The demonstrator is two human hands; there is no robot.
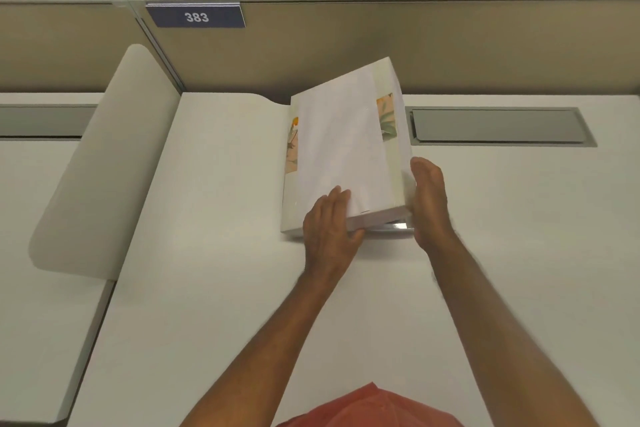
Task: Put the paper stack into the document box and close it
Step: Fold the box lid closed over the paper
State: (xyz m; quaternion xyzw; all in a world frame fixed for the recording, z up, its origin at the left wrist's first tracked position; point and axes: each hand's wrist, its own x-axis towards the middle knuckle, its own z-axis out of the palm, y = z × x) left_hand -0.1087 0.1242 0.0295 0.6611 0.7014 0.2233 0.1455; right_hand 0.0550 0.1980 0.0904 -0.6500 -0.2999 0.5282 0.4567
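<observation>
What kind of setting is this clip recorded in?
Most likely an open-plan office or study cubicle: a white desk fenced by beige partition panels, a numbered plate reading 383, and a recessed cable hatch in the desktop.

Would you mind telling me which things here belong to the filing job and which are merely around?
In the job:
- paper stack
- document box, under the stack
- left hand, on the stack's near edge
- right hand, against its right side

Merely around:
- number sign
- desk divider
- cable flap
</observation>
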